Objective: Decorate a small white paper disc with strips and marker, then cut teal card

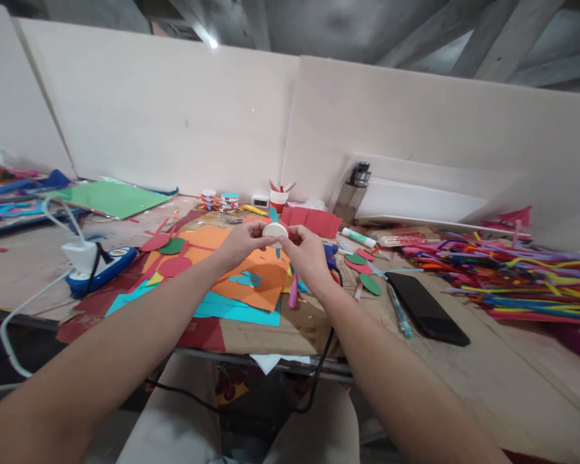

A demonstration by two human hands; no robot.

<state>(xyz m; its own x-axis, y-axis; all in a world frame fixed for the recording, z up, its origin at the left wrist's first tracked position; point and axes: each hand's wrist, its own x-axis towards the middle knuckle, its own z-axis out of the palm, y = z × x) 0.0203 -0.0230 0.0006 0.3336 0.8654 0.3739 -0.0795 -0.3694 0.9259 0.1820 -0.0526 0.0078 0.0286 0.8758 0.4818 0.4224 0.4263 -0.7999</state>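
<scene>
Both my hands are raised over the desk and hold one small white round thing [275,230], like a roll of tape, between them. My left hand [244,243] grips its left side with curled fingers. My right hand [307,252] pinches its right side. Beneath them lie orange paper sheets [265,280] and teal paper [236,312] with small cut shapes on top.
A black phone [425,308] lies to the right, with a big heap of coloured pipe cleaners [512,277] beyond it. A power strip with a white charger [96,264] sits at the left. A green sheet [109,196], a red cup [279,198], a bottle [352,190] and a glue stick [360,237] stand further back.
</scene>
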